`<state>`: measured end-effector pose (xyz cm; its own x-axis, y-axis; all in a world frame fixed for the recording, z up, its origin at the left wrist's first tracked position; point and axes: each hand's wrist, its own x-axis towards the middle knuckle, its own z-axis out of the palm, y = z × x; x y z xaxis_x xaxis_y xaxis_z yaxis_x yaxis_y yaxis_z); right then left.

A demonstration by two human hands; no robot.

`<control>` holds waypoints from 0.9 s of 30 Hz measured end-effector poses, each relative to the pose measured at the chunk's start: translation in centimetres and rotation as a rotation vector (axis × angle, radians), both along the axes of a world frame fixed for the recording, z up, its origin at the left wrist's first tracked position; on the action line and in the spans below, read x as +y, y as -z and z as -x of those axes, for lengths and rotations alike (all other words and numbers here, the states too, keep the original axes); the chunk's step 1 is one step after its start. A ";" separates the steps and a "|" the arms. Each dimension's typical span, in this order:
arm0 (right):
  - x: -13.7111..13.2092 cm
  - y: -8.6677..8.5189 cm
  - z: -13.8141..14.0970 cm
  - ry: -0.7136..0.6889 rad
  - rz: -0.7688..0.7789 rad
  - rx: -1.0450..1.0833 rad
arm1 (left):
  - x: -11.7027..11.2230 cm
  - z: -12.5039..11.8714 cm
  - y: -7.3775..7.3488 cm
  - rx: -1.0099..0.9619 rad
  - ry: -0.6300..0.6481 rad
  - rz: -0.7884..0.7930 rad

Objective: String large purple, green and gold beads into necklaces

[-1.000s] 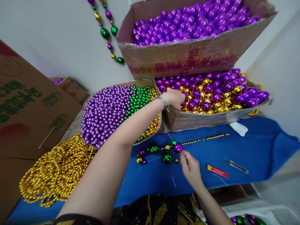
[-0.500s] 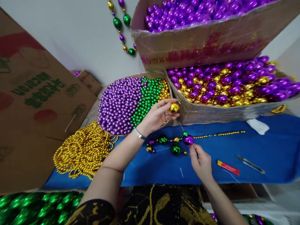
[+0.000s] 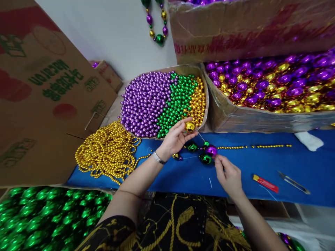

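Note:
My left hand (image 3: 178,139), closed with a shiny gold bead (image 3: 190,126) between its fingertips, is above the front edge of the small-bead box. A thin pale thread (image 3: 201,136) runs from a small green bead (image 3: 206,143) up to the gold bead; whether it enters the hole cannot be made out. With thumb and forefinger, my right hand (image 3: 228,173) pinches the strand at a large purple bead (image 3: 211,150). Below that hangs or lies a large green bead (image 3: 206,159), and more strung beads, including another green bead (image 3: 192,147), are on the blue cloth (image 3: 180,177).
A box (image 3: 207,104) holds small purple, green and gold beads. Gold bead strands (image 3: 107,150) are heaped left. Right stands a carton (image 3: 261,120) of larger purple and gold beads. A red-and-yellow cutter (image 3: 265,183) and thread snips (image 3: 293,182) lie right of my hand.
The view has shifted. My left hand has brought the gold bead nearer to the thread, which now reaches it. My right hand keeps its pinch at the purple bead.

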<state>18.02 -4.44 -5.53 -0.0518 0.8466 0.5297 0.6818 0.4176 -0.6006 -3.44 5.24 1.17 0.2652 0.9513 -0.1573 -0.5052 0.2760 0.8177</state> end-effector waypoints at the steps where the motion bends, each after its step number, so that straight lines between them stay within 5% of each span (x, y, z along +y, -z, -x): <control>1: 0.0 0.1 0.1 -0.005 -0.008 -0.003 | 0.0 0.0 0.1 0.003 -0.004 0.010; 14: 0.2 0.5 0.6 -0.026 -0.020 -0.045 | -0.9 -0.1 0.5 -0.112 0.017 -0.002; 22: 0.2 1.1 1.1 0.013 0.188 -0.019 | -2.4 -0.6 1.7 -0.119 0.118 -0.006; 27: 0.3 1.4 1.1 -0.048 0.094 0.000 | -2.7 -0.7 2.0 -0.143 0.103 -0.019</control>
